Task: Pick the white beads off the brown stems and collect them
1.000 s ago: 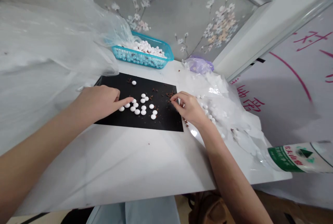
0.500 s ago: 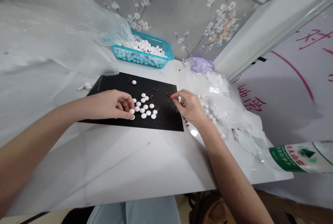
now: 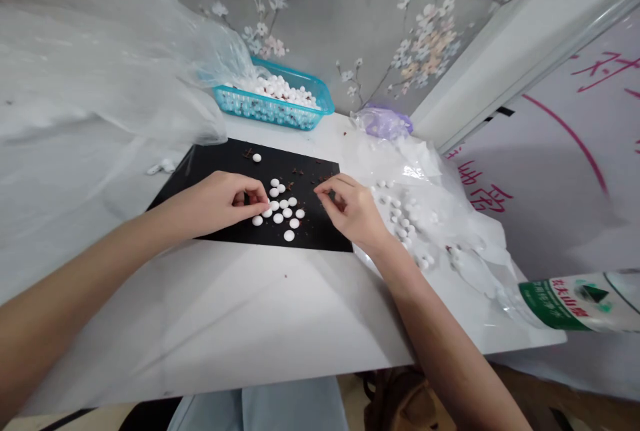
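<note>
On a black mat [image 3: 320, 224] lies a loose cluster of glossy white rounded beads [image 3: 289, 235]. My left hand [image 3: 227, 201] reaches in from the left, thumb and fingers pinched at a white bead [image 3: 267, 213] on the cluster's left side. To the right of the cluster, my right hand [image 3: 353, 207] is just over the mat with thumb and forefinger pinched together. A tiny dark brown bit seems to show at its fingertips. Small brown pieces [image 3: 297, 172] are scattered over the mat, some partly hidden behind my right hand.
A blue basket [image 3: 270, 116] full of white beads stands at the back. Clear plastic sheeting [image 3: 110, 84] bulges at left. On the right, more white beads [image 3: 400, 217] lie by a plastic bag [image 3: 430, 204]; a purple bag [image 3: 385, 124] sits behind. A water bottle [image 3: 575, 303] lies at far right.
My left hand has moved slightly right and closed into a pinch. Several beads have shifted, one toward the mat's front edge. My right hand has moved left from the brown pieces toward the beads.
</note>
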Demonstrator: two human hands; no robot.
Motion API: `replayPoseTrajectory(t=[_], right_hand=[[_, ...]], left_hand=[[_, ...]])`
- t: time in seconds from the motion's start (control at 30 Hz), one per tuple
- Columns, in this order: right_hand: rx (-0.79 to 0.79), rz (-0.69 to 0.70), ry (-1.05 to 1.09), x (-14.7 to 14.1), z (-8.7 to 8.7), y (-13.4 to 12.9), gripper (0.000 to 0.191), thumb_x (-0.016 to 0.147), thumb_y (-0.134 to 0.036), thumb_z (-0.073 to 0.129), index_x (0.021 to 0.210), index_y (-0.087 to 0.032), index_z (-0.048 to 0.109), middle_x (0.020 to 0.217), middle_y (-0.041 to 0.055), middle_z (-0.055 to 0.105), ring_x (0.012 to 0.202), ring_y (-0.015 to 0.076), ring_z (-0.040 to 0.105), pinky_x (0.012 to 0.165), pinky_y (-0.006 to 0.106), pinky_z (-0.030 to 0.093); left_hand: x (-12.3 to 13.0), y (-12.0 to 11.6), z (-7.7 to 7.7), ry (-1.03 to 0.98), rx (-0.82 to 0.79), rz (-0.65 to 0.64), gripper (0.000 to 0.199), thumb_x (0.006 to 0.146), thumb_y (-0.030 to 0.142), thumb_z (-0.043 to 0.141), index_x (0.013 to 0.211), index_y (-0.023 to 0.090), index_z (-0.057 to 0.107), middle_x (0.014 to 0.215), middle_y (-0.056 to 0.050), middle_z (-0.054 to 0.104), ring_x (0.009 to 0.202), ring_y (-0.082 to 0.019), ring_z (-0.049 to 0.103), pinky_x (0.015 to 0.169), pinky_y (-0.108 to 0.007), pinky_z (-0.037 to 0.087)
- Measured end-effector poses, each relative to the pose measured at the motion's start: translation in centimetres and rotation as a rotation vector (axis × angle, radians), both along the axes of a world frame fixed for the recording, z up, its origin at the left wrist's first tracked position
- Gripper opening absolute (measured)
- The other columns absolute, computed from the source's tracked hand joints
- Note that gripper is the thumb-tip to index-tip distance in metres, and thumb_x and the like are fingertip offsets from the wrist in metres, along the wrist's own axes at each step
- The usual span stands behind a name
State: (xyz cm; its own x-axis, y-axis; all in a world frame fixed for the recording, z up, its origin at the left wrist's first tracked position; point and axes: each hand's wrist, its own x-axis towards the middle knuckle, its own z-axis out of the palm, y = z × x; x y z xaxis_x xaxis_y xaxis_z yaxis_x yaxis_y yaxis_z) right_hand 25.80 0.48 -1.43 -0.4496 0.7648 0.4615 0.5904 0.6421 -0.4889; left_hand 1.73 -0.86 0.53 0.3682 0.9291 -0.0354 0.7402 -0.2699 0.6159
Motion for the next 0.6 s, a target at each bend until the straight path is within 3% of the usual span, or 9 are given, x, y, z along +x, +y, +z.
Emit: replayPoseTrajectory(t=[0.1,0.17,0.27,0.37,0.47,0.6], right_hand=[[0.010,0.016,0.027,-0.3,0.1,-0.3,0.016,0.085,-0.017,0.044,0.087,-0.018,0.060,0.088,0.0043,0.058,0.053,0.0073,0.045,0.052,0.023,0.040],[0.019,0.027,0.038,-0.4,0.1,-0.5,0.017,0.085,-0.017,0.044,0.088,-0.017,0.061,0.088,0.0044,0.058,0.052,0.0068,0.045,0.052,0.023,0.039],[0.022,0.021,0.046,-0.5,0.2,-0.6,0.017,0.085,-0.017,0.044,0.087,-0.017,0.061,0.088,0.0046,0.058,0.052,0.0068,0.045,0.052,0.023,0.040],[-0.012,0.022,0.106,-0.6,0.3,-0.7,0.016,0.084,-0.019,0.047,0.085,-0.018,0.063,0.087,0.0044,0.059,0.055,0.0077,0.047,0.051,0.023,0.040],[-0.213,0.008,0.279,-1.1,0.6,-1.2,0.010,0.080,-0.023,0.055,0.081,-0.019,0.064,0.077,0.0013,0.060,0.048,0.0057,0.043,0.047,0.022,0.040],[-0.697,0.079,0.612,-2.2,1.0,-1.9,0.020,0.069,-0.031,0.069,0.082,-0.019,0.061,0.071,-0.0023,0.061,0.040,0.0028,0.039,0.036,0.019,0.038]], left_hand=[[0.6,-0.7,0.4,0.021,0.087,-0.058,0.030,0.072,0.050,0.057,0.080,0.022,0.067,0.063,0.002,0.058,0.053,-0.010,0.047,0.049,-0.022,0.033],[1.3,-1.5,0.2,0.026,0.119,-0.181,0.033,0.072,0.051,0.059,0.089,0.023,0.067,0.068,0.002,0.058,0.056,-0.010,0.049,0.052,-0.021,0.033],[2.4,-2.5,-0.8,0.053,0.195,-0.350,0.028,0.080,0.045,0.053,0.096,0.027,0.066,0.083,0.001,0.063,0.068,-0.012,0.056,0.057,-0.021,0.035],[3.0,-3.0,-1.7,0.055,0.248,-0.386,0.025,0.085,0.039,0.047,0.093,0.027,0.067,0.097,0.000,0.064,0.075,-0.012,0.059,0.060,-0.021,0.036],[3.2,-2.9,-1.7,-0.054,0.207,-0.284,0.023,0.083,0.040,0.050,0.091,0.025,0.066,0.097,0.000,0.065,0.070,-0.010,0.058,0.061,-0.021,0.041],[3.4,-2.7,-0.8,-0.343,0.092,0.025,0.025,0.076,0.042,0.059,0.089,0.021,0.062,0.079,0.000,0.066,0.065,-0.011,0.059,0.058,-0.021,0.046]])
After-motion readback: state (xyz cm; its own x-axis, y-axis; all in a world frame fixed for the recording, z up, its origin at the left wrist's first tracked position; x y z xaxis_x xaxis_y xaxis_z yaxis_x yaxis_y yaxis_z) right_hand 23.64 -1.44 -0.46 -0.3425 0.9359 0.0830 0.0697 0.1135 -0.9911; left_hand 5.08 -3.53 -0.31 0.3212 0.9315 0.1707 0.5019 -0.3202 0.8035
